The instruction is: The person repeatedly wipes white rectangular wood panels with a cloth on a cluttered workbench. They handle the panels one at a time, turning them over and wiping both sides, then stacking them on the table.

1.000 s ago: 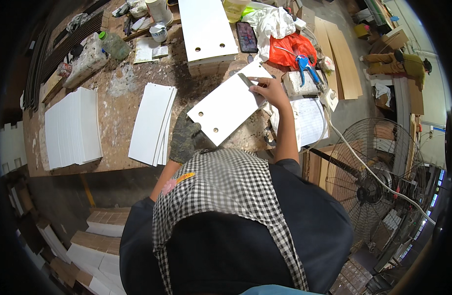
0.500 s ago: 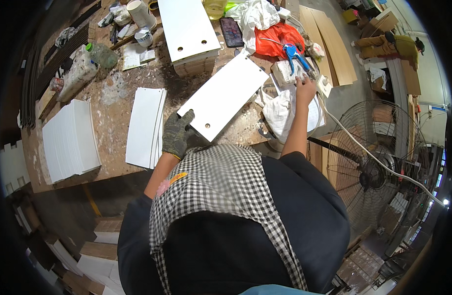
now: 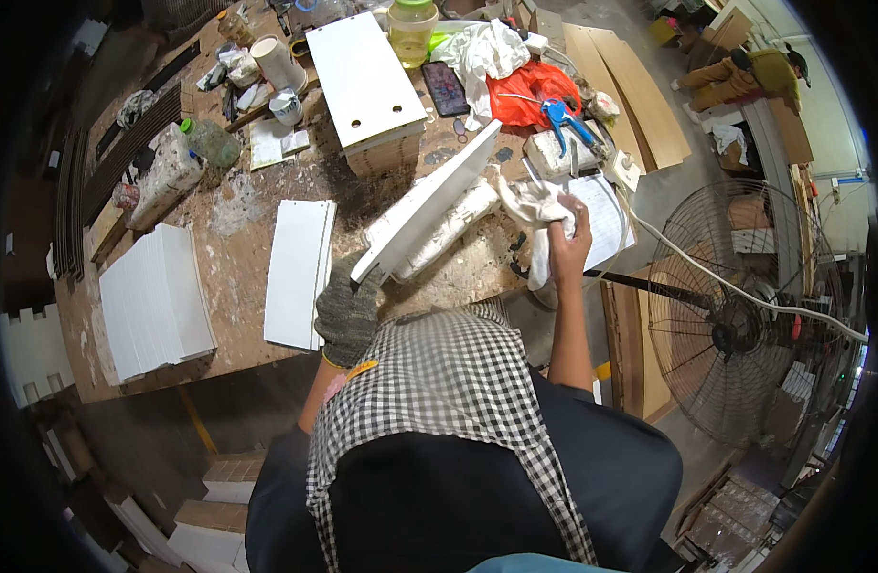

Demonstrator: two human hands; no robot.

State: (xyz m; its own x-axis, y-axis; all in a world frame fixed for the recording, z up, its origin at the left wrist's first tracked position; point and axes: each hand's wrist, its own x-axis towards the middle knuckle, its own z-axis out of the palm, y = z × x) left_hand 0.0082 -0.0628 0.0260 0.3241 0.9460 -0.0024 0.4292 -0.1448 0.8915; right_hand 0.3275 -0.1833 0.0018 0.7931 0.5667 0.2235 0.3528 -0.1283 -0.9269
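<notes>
Left hand (image 3: 348, 310): gloved fingers closed on the near end of the white panel (image 3: 439, 196); exact wrap is partly hidden. Right hand (image 3: 571, 234): bare fingers curled round a bunched white cloth (image 3: 535, 205), some of it hanging loose below.

Panel is tipped up nearly edge-on over the pale wrapped support (image 3: 453, 229), far end pointing away from the body. Can't tell if the lower edge touches. One-handed at one end, so likely to twist: firm grip, wrist straight, lower edge bearing on the padding, not bare bench (image 3: 238, 296).

Cloth: gather the loose tail into the palm. A flat pad should give more even contact than a bunch, and the tail could snag the blue-handled tool (image 3: 563, 124) just beyond.

Swing room: thin white stack (image 3: 300, 272) sits just left of the glove, holed stack (image 3: 367, 76) farther back. Turn the panel clear of both; corners probably chip or scuff easily.
</notes>
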